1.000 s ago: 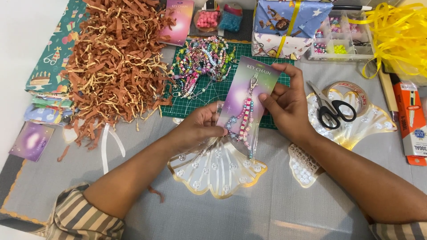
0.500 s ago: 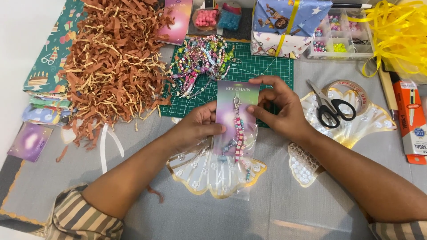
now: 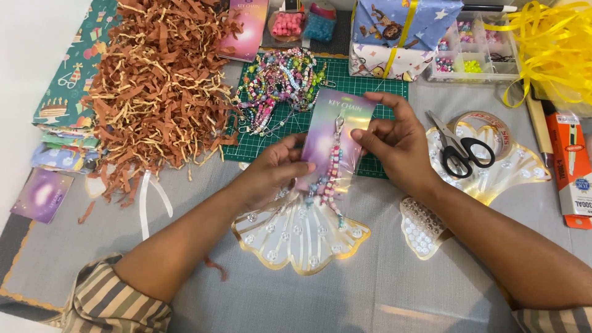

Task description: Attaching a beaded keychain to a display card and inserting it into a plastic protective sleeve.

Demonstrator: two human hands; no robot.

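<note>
A purple backing card carrying a beaded keychain is held upright between both hands above the grey table. The left hand is closed on the card's lower left edge, thumb across the face. The right hand is clamped on the upper right edge, fingers wrapped behind. The keychain hangs from a metal clasp near the card's top; its bead strands trail loose below the card.

From the card, a clear shell-shaped tray lies at 6 o'clock, directly under the strands. A green cutting mat lies behind, with a heap of beaded bracelets at 11 o'clock. Scissors rest on a second shell tray at 3 o'clock. Brown paper shred lies at 9 to 10 o'clock.

Risk, as judged: the free strands may snag on the tray's rim, and the thin card may crease if it is pinched harder.
</note>
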